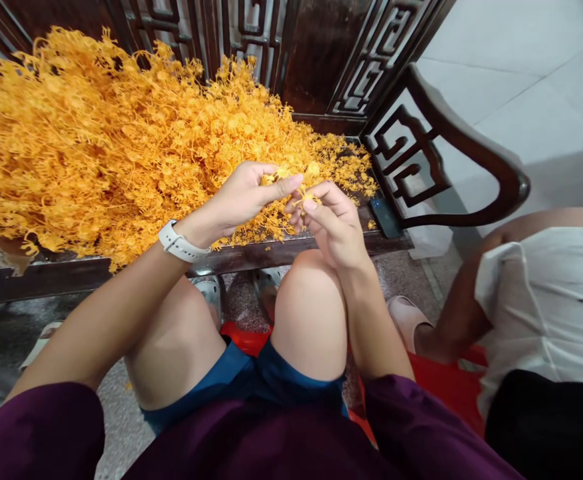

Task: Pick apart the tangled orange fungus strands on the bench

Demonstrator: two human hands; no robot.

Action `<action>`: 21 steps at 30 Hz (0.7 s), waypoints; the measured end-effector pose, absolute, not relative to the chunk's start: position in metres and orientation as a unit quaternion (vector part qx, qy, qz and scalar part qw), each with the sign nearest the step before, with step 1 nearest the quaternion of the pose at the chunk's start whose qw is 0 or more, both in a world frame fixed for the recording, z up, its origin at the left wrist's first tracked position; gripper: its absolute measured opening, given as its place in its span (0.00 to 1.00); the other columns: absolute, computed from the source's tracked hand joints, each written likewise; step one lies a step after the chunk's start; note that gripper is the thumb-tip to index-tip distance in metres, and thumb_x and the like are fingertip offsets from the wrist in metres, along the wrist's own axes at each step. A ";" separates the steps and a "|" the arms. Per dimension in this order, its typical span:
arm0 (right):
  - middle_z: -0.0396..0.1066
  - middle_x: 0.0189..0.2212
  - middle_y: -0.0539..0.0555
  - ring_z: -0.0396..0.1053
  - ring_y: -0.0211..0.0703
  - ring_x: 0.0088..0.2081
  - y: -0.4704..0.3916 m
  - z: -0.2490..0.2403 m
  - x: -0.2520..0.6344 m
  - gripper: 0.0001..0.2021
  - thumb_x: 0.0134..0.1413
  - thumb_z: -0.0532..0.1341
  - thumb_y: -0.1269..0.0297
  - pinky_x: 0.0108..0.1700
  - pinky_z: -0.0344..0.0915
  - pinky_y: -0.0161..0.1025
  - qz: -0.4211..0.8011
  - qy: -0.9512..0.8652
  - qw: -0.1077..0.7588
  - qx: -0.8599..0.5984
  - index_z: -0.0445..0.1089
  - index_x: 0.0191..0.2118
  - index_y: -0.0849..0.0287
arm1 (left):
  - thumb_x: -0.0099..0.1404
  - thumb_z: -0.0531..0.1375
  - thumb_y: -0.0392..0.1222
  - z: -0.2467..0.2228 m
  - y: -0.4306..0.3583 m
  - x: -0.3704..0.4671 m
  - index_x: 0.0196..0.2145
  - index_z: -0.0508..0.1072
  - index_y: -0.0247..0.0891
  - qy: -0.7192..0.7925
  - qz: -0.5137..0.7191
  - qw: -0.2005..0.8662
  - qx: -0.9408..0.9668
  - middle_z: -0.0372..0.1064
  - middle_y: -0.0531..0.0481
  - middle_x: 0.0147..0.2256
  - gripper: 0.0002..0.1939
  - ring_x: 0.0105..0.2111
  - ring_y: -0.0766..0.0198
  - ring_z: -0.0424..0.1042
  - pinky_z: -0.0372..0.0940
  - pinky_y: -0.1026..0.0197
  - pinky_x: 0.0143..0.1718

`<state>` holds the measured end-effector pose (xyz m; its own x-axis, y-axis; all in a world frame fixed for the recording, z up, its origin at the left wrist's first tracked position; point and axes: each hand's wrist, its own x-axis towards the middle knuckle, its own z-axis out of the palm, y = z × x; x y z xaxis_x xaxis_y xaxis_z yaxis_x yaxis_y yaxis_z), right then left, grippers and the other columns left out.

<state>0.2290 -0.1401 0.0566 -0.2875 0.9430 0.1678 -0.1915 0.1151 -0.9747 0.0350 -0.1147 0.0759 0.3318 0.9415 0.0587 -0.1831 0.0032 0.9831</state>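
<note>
My left hand (pixel 248 196), with a pale watch on its wrist, is closed with thumb against fingers on small yellow-orange plastic flower pieces. Close beside it, my right hand (pixel 332 223) pinches another yellow-orange plastic flower piece (pixel 305 197) between thumb and fingertips. Both hands meet above my knees, at the front edge of a dark wooden bench (pixel 231 257). Behind them a large heap of the same curly yellow-orange pieces (pixel 121 140) covers much of the seat. Fingers partly hide what each hand holds.
The bench has a carved lattice back and a curved armrest (pixel 491 167) at the right. A dark phone (pixel 386 215) lies near that armrest. A person in white shorts (pixel 546 287) sits to my right. Torn cardboard (pixel 1 243) pokes out at the left.
</note>
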 end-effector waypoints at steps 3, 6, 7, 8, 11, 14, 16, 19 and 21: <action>0.76 0.35 0.50 0.75 0.42 0.35 -0.140 0.056 0.228 0.17 0.60 0.77 0.48 0.38 0.74 0.40 0.583 -0.570 0.494 -0.302 0.75 0.39 0.52 | 0.72 0.70 0.53 0.078 -0.119 0.038 0.27 0.73 0.37 0.329 0.450 0.669 0.491 0.68 0.53 0.26 0.22 0.27 0.69 0.73 0.69 0.62 0.34; 0.75 0.35 0.50 0.76 0.45 0.37 -0.140 0.055 0.229 0.17 0.59 0.77 0.47 0.41 0.77 0.44 0.589 -0.573 0.497 -0.279 0.74 0.37 0.51 | 0.76 0.67 0.53 0.082 -0.126 0.041 0.26 0.69 0.38 0.285 0.438 0.714 0.467 0.63 0.55 0.23 0.24 0.24 0.70 0.71 0.71 0.62 0.33; 0.75 0.35 0.51 0.77 0.46 0.38 -0.141 0.054 0.230 0.17 0.59 0.77 0.46 0.42 0.78 0.45 0.588 -0.577 0.496 -0.275 0.74 0.36 0.51 | 0.76 0.67 0.52 0.083 -0.127 0.042 0.25 0.68 0.38 0.269 0.439 0.722 0.462 0.63 0.55 0.23 0.24 0.24 0.71 0.69 0.70 0.63 0.32; 0.76 0.35 0.52 0.77 0.47 0.39 -0.141 0.054 0.230 0.18 0.59 0.77 0.45 0.44 0.79 0.47 0.585 -0.583 0.495 -0.269 0.74 0.35 0.51 | 0.75 0.68 0.51 0.084 -0.129 0.043 0.26 0.68 0.37 0.257 0.441 0.727 0.458 0.62 0.55 0.23 0.24 0.24 0.72 0.68 0.69 0.64 0.31; 0.77 0.35 0.53 0.79 0.50 0.42 -0.141 0.054 0.232 0.17 0.60 0.76 0.47 0.49 0.80 0.52 0.581 -0.606 0.487 -0.241 0.75 0.33 0.52 | 0.71 0.72 0.51 0.087 -0.134 0.042 0.27 0.69 0.38 0.252 0.447 0.725 0.459 0.62 0.56 0.23 0.23 0.24 0.73 0.66 0.66 0.66 0.29; 0.77 0.34 0.53 0.80 0.51 0.43 -0.140 0.051 0.236 0.13 0.62 0.75 0.50 0.54 0.79 0.56 0.582 -0.618 0.478 -0.226 0.77 0.34 0.51 | 0.69 0.73 0.54 0.087 -0.138 0.043 0.28 0.69 0.38 0.263 0.441 0.721 0.465 0.63 0.56 0.23 0.23 0.23 0.72 0.65 0.66 0.64 0.29; 0.78 0.35 0.54 0.81 0.53 0.45 -0.138 0.050 0.239 0.12 0.61 0.75 0.50 0.56 0.79 0.58 0.583 -0.619 0.473 -0.231 0.78 0.34 0.51 | 0.70 0.72 0.54 0.086 -0.139 0.045 0.28 0.68 0.39 0.264 0.438 0.723 0.465 0.62 0.56 0.24 0.23 0.23 0.71 0.65 0.67 0.62 0.31; 0.81 0.44 0.57 0.81 0.54 0.50 -0.138 0.052 0.243 0.15 0.59 0.76 0.49 0.59 0.78 0.59 0.595 -0.638 0.448 -0.195 0.79 0.30 0.52 | 0.76 0.67 0.46 0.087 -0.134 0.044 0.27 0.66 0.39 0.264 0.455 0.733 0.432 0.57 0.57 0.22 0.21 0.22 0.71 0.63 0.67 0.62 0.31; 0.80 0.56 0.60 0.79 0.57 0.60 -0.140 0.057 0.244 0.15 0.60 0.76 0.51 0.63 0.76 0.58 0.602 -0.677 0.401 -0.136 0.81 0.29 0.54 | 0.81 0.57 0.39 0.090 -0.125 0.038 0.27 0.65 0.40 0.237 0.494 0.752 0.367 0.48 0.58 0.21 0.21 0.21 0.71 0.59 0.66 0.63 0.30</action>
